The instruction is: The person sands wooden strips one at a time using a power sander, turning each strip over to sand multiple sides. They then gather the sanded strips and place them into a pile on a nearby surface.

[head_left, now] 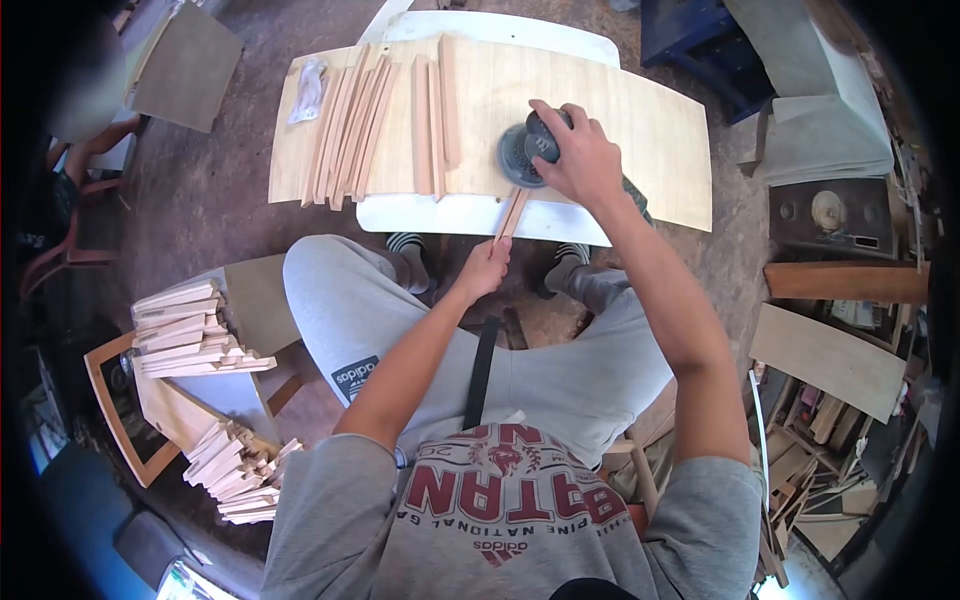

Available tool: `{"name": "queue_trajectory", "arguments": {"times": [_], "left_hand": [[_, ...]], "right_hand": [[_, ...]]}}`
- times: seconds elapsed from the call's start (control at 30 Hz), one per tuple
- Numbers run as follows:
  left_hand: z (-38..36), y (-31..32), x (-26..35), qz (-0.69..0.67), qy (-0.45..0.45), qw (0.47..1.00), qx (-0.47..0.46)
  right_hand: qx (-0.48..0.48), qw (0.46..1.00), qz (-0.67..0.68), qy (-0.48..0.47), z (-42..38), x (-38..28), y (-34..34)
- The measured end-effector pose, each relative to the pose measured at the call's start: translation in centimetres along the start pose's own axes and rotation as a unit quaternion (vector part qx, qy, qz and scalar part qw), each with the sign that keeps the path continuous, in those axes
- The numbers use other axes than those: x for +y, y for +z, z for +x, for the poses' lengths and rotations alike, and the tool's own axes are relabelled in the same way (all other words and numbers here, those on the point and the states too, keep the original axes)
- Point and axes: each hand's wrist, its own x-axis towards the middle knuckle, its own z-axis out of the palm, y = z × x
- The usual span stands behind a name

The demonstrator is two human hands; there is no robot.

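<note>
My right hand (582, 158) is wrapped over the top of a dark, round orbital sander (515, 152). The sander's disc sits over the far end of a wooden strip (512, 212), hiding that end. My left hand (486, 266) grips the near end of this strip, which points away from me over the front edge of the board; it may be more than one piece. Left of the sander, a few wooden strips (423, 125) lie side by side on the plywood board (655, 130). Farther left is a bundle of several more strips (350, 130).
A clear plastic bag (308, 92) lies at the board's left. A white tabletop (440, 214) shows beneath the board. Stacked wood pieces (180, 325) and another pile (235, 470) are at my left. Scrap wood (825, 420) fills the right side. A person (90, 160) is at far left.
</note>
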Motion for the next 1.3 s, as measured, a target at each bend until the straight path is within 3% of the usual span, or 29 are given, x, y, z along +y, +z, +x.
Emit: {"name": "queue_trajectory", "arguments": {"times": [0.1,0.43,0.67,1.3], "left_hand": [[0.3,-0.1,0.5,-0.016,-0.007,1.0,-0.006],[0.0,-0.1,0.3,-0.013,-0.005,1.0,-0.018],[-0.1,0.2,0.3,-0.016,-0.002,1.0,-0.004],[-0.2,0.5,0.5,-0.018,-0.001,1.0,0.003]], "right_hand": [[-0.012,0.999,0.002,-0.041,-1.4,-1.0,-0.4],[-0.026,0.997,-0.019,0.076,-1.5,1.4,-0.8],[-0.065,0.996,0.017,0.053,-5.0,0.2,-1.6],[-0.056,0.998,0.022,0.025,-6.1,0.5,-1.8]]}}
